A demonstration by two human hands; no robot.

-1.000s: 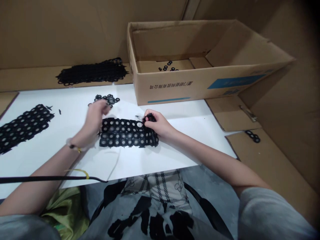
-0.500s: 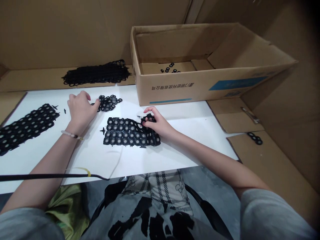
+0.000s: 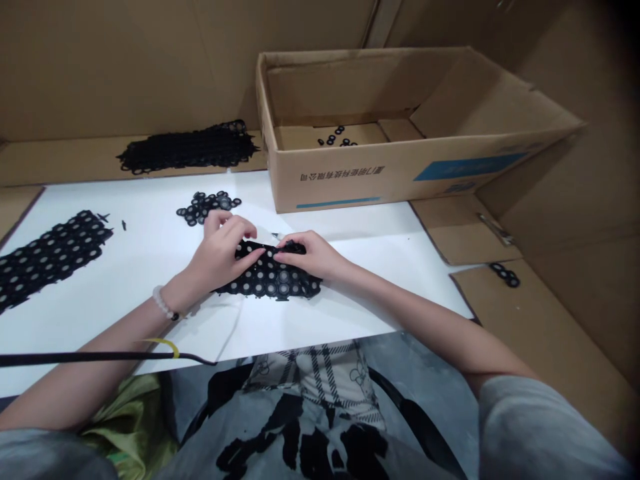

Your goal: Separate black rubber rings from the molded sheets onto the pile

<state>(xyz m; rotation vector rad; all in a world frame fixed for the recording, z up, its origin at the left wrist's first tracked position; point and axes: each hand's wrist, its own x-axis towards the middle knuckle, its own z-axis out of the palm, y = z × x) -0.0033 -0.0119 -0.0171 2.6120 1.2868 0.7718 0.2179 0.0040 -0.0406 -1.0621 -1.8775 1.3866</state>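
Observation:
A black sheet of joined round pieces with pale centres (image 3: pixel 273 283) lies on the white table top in front of me. My right hand (image 3: pixel 315 255) pinches its far right edge, where part of the sheet is bunched up. On the far edge further left is my left hand (image 3: pixel 225 247), its thumb over the sheet and its fingers curled behind. My fingers hide part of the sheet's far left side. Just beyond my left hand sits a heap of loose black ring pieces (image 3: pixel 203 207). A small pointed tool tip (image 3: pixel 277 235) shows between my hands, mostly hidden.
Another black sheet (image 3: pixel 55 257) lies at left. A stack of black sheets (image 3: pixel 187 148) rests at the back. The open cardboard box (image 3: pixel 345 177) holds several ring pieces (image 3: pixel 331 139). At right is a black ring piece (image 3: pixel 505 275). A black rod with yellow tie (image 3: pixel 100 357) crosses the near left.
My left hand has moved from the heap of loose pieces, right and nearer, onto the sheet. My right hand stays at the sheet's right side, its fingers more closed.

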